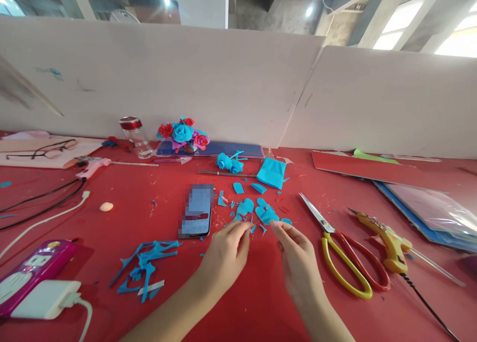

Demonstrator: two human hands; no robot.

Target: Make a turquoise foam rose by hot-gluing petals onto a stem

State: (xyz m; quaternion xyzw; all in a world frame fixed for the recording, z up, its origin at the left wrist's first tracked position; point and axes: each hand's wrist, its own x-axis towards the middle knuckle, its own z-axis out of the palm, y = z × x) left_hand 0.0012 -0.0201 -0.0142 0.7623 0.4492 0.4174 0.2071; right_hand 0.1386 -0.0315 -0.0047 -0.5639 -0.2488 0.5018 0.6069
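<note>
My left hand (231, 242) is closed in a pinch beside a small pile of blue petal-shaped pieces (245, 207). What its fingertips hold, if anything, is too small to make out. Just to the right, my right hand (296, 252) also pinches, thumb against forefinger, at the lower edge of another cluster of blue petals (266, 213); I cannot tell whether a piece is between the fingers. Thin blue slivers lie between the two hands. Beyond them are a folded blue square (272, 173) and small blue flowers (230, 163) on the red table (257, 302).
At right lie scissors (345, 255) and a yellow glue gun (395, 247). A phone (196, 212) and blue scraps (143, 270) are at left, with a magenta power strip (40, 267) and white charger (46, 298). Behind stand a flower bouquet (183, 133) and glass bottle (139, 142) before a white partition.
</note>
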